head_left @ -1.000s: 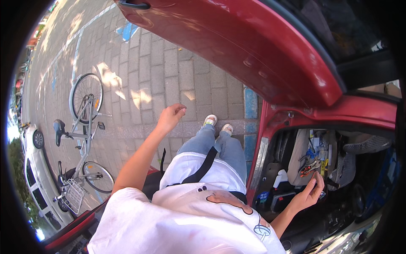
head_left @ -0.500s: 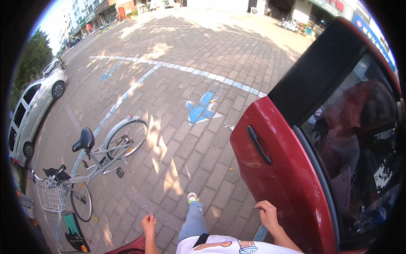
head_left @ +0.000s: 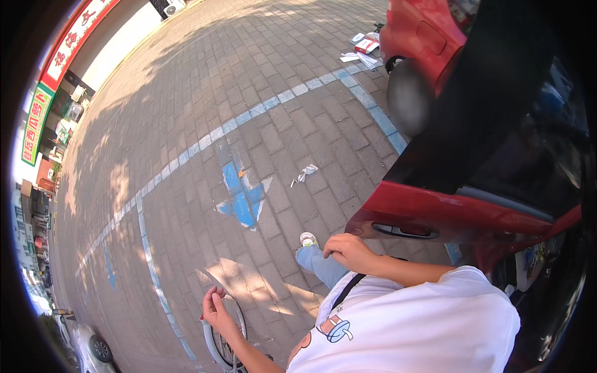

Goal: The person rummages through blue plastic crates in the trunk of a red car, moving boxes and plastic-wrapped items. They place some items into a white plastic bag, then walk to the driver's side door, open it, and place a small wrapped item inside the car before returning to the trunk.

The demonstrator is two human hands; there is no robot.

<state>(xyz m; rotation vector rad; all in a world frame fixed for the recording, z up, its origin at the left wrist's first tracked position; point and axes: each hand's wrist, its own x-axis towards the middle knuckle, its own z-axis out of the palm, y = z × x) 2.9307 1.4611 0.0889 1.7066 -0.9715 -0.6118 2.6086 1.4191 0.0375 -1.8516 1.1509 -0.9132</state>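
Right hand (head_left: 349, 252) curls loosely, empty, beside the glossy red car door (head_left: 435, 214); left hand (head_left: 214, 308), fingers relaxed, hovers above a round bicycle wheel (head_left: 217, 339).

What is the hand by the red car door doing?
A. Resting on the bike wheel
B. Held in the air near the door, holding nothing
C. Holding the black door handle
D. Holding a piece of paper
B. The right hand is loosely curled and held just left of the red car door, short of its black handle, with nothing in it.
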